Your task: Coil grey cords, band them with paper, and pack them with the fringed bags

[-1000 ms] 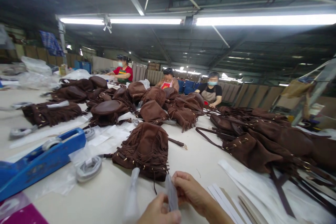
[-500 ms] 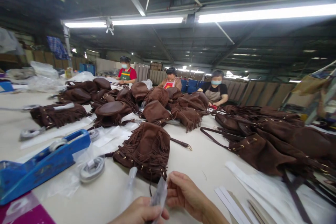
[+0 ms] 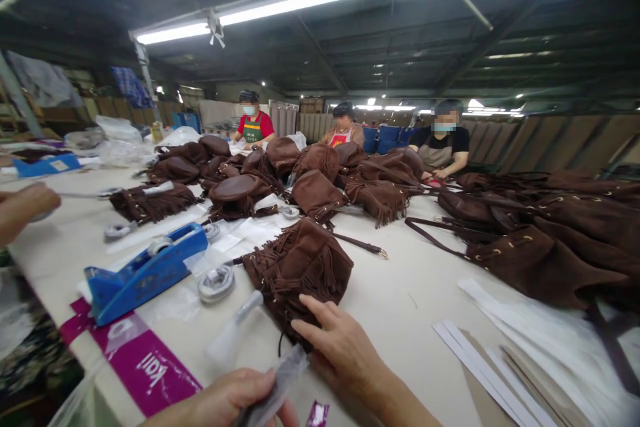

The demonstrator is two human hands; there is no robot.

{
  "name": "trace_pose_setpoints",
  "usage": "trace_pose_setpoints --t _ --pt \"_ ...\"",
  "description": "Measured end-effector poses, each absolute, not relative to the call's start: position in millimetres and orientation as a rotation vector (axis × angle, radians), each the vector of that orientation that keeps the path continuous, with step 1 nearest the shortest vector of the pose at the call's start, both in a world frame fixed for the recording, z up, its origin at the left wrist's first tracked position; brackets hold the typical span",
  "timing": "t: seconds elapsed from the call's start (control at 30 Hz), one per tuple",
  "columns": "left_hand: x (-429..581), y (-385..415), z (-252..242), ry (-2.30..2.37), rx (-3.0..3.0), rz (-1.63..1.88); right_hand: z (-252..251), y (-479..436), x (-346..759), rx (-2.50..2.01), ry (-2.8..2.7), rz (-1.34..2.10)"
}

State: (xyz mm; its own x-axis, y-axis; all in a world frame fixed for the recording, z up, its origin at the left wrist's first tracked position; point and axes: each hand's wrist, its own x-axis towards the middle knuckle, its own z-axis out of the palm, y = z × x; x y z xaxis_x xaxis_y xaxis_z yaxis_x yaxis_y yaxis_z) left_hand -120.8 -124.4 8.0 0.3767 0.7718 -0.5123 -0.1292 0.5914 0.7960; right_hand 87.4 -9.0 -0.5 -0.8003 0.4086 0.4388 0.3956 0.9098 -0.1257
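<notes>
My left hand (image 3: 243, 393) is at the bottom, its thumb and fingers closed on a clear plastic sleeve (image 3: 286, 373) with something dark inside. A dark cord runs up from the sleeve towards the brown fringed bag (image 3: 305, 260), which lies on the table with its eyelets facing me. My right hand (image 3: 333, 340) reaches over the bag's near corner, fingers apart, fingertips at the fringe. Left of the bag is a second plastic-wrapped piece (image 3: 235, 330). A coil of grey strap (image 3: 217, 283) sits beyond it.
A blue tape dispenser (image 3: 145, 267) stands on the left behind a purple printed bag (image 3: 145, 367). Brown bags (image 3: 540, 260) are heaped right and across the back. White strips (image 3: 480, 360) lie at right. Another person's hand (image 3: 30, 207) enters from the left; several co-workers sit opposite.
My right hand has moved from beside the plastic sleeve up onto the bag's near edge, its fingers spreading. The view has shifted left and down, showing another person's hand and the purple bag's print.
</notes>
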Motion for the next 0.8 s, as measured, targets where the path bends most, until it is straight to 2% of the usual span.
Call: trace_pose_setpoints --t 0.13,0.33,0.43,0.53,0.63,0.7,0.8 --pt "-117 -125 -3 1.092 0.721 0.685 -10 -6 77 -0.53 -2.574 -0.134" --pt "-92 -107 -3 1.075 0.689 0.697 -9 2 76 -0.477 -2.587 -0.109" --pt "-72 -100 3 1.096 0.631 0.685 -7 4 86 -0.543 -2.486 0.04" --pt "-55 -94 9 1.05 0.474 0.773 1 -14 105 -0.849 -2.199 0.436" --pt "-38 -83 13 0.968 0.367 0.858 12 -53 126 -1.135 -1.817 1.17" --pt "-26 -73 17 0.942 0.363 0.9 18 -83 135 -1.134 -1.537 1.651" --pt "-6 -57 22 0.894 0.382 0.973 17 -120 142 -0.982 -1.286 1.992"
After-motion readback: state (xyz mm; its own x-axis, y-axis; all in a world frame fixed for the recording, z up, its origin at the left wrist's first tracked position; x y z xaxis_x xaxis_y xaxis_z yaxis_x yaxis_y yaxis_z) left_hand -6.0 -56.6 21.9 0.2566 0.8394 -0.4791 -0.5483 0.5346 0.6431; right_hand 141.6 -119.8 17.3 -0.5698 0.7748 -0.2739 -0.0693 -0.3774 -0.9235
